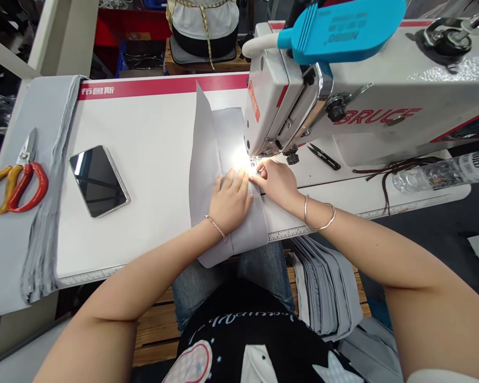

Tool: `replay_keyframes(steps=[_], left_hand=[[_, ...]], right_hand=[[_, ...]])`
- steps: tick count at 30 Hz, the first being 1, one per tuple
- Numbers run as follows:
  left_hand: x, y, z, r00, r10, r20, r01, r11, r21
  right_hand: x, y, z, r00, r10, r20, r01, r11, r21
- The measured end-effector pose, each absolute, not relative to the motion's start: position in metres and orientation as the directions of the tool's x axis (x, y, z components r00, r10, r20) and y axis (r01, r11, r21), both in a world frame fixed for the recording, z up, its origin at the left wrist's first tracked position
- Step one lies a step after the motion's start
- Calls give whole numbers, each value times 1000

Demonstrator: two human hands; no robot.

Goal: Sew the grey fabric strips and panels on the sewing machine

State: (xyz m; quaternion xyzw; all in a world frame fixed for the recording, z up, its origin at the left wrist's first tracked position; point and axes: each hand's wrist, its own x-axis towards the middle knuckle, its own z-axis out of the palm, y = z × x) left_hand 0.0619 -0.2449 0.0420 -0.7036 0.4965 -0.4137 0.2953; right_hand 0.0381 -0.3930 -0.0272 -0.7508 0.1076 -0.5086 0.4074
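Observation:
A pale grey piece of fabric (207, 159) lies under the needle area of a white sewing machine (271, 85), its front edge hanging over the table edge. My left hand (232, 199) rests flat on the fabric with its fingers stretched toward the lit needle area. Close beside the presser foot, my right hand (277, 181) has its fingers curled together at the fabric's right edge. Glare from the machine lamp washes out the spot between the hands, so the fine detail at the right fingertips is hard to make out.
Left of the fabric lie a phone (99, 181), scissors (18, 181) and a stack of grey fabric (51, 213). A black pen-like tool (323, 157), dark cords (387, 175) and a plastic bottle (431, 173) lie to the right. More folded fabric (327, 287) sits below the table.

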Motion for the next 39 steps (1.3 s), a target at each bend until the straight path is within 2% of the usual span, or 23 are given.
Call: replay_keyframes(steps=[2, 4, 7, 10, 19, 29, 39], left_hand=[[61, -245, 42, 146, -953, 267, -439, -304, -845], [59, -244, 42, 129, -966, 225, -439, -259, -860], [57, -241, 40, 111, -980, 168, -438, -200, -877], [55, -234, 37, 97, -983, 156, -429, -182, -885], [59, -228, 35, 45, -988, 145, -400, -151, -904], [59, -230, 40, 117, -981, 155, -468, -192, -863], [66, -236, 45, 57, -988, 144, -426, -155, -891]], right_hand=[[42, -391, -39, 373, -499, 782, 296, -735, -610], [44, -388, -52, 276, -366, 889, 314, -839, -444], [45, -385, -68, 129, -186, 974, 290, -932, -217], [43, -384, -80, 43, -116, 992, 258, -958, -123], [40, -383, -87, 27, -58, 998, 232, -971, -63], [40, -385, -85, 160, -74, 984, 274, -955, -116], [45, -388, -80, 118, -78, 990, 252, -962, -106]])
